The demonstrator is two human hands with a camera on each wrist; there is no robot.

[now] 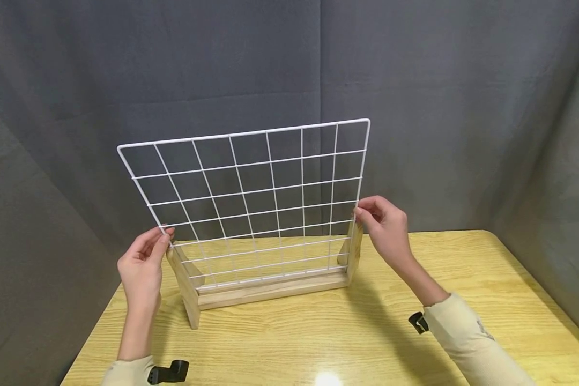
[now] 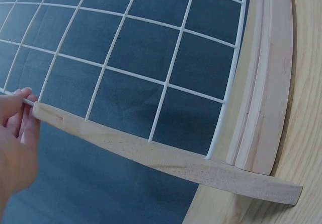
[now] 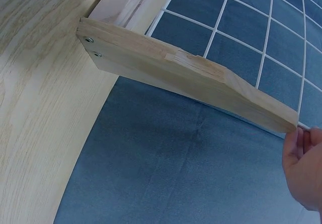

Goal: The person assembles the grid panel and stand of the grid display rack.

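Your left hand [image 1: 142, 266] pinches the left edge wire of the white wire grid [image 1: 251, 203], fingertips [image 2: 17, 100] closed on the thin rod just above the tip of the left wooden upright [image 2: 151, 156]. Your right hand [image 1: 385, 228] does the same on the right edge, thumb and fingers [image 3: 302, 143] clamped on the wire right above the top of the right wooden upright [image 3: 191, 75].

Between your two hands the grid stands nearly upright, tilted a little back, its lower edge down in the wooden base [image 1: 270, 289]. That base is one long grooved rail with two tapered side pieces, one just below each set of fingers. Two screw heads show in the foot of the right side piece, well below your right fingers.

The grid is one panel of smooth, white-coated round wire with rounded corners and square cells. The wood is pale, unfinished, with soft grain.

Everything sits on one table [image 1: 366, 343] of yellowish wood grain. Beyond your fingertips hangs a dark grey cloth backdrop [image 1: 439, 107], matte and creased. Nothing stands between either hand and the wire it holds.
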